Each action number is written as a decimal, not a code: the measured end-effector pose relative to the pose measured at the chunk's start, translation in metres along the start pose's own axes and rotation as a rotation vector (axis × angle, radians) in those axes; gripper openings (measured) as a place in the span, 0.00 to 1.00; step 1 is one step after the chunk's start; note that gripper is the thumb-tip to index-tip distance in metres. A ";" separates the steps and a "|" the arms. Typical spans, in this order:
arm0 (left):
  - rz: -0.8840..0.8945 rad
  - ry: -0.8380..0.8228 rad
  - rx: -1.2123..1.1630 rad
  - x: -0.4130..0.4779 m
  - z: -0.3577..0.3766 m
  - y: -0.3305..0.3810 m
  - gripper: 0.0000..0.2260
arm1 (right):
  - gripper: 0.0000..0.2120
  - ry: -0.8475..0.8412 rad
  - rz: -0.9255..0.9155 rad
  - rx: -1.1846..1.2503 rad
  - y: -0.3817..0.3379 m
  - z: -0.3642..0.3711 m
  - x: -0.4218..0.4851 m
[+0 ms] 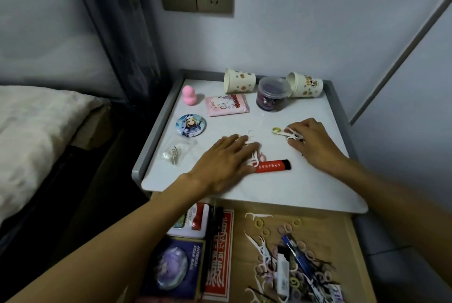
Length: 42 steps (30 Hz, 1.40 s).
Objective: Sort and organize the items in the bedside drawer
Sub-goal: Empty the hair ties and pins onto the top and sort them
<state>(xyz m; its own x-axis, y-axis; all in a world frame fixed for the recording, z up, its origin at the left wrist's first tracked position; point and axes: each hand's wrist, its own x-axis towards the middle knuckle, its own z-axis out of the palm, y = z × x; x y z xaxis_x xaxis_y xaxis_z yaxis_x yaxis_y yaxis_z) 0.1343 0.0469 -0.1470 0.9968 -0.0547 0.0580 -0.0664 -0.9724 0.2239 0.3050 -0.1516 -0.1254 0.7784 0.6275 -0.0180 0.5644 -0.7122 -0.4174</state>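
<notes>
Left hand (225, 161) flat on the bench (305, 187), palm down, fingers straight and close together, resting on a few white floss picks (254, 156); thumb tip against the end of a red tube (272, 165). Right hand (315, 143) well apart to the right, fingers curled down round another small bunch of picks, with a yellow hair tie (276, 130) just beside the fingertips.

Along the back of the bench: two patterned paper cups, one (239, 80) left and one (305, 85) right, both on their sides, with a clear lidded jar (271, 95) of dark bits between them, touching the right cup. Further left: a pink tissue pack (227, 105), a pink gourd-shaped sponge (188, 94), a round picture badge (190, 125), and a small clear bag of metal clips (175, 152) near the left hand.

Below the front edge, the drawer (352, 241) pulled open. On its right side, a loose tangle of more floss picks, pastel hair ties (260, 224), a blue pen (297, 253) and a white stick-shaped item (283, 275). On its left side, a red card box (219, 253), a black pen (215, 229), a tin (193, 222) and a purple box (171, 268), partly hidden by the left forearm.
</notes>
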 end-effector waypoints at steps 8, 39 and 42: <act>-0.107 0.314 -0.131 -0.002 -0.004 -0.016 0.12 | 0.22 -0.021 -0.320 0.054 -0.050 0.003 -0.025; -0.475 0.403 -0.349 0.034 -0.025 -0.018 0.13 | 0.20 0.165 0.159 0.216 0.029 -0.026 0.039; -0.346 0.405 -0.212 0.035 -0.021 -0.012 0.14 | 0.20 0.143 0.129 0.184 0.034 -0.023 0.043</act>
<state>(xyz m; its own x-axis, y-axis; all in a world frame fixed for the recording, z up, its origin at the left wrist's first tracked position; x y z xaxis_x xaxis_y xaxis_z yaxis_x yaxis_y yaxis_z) 0.1690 0.0610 -0.1268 0.8684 0.3904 0.3057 0.2114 -0.8492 0.4840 0.3639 -0.1560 -0.1190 0.8790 0.4749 0.0418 0.4088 -0.7057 -0.5787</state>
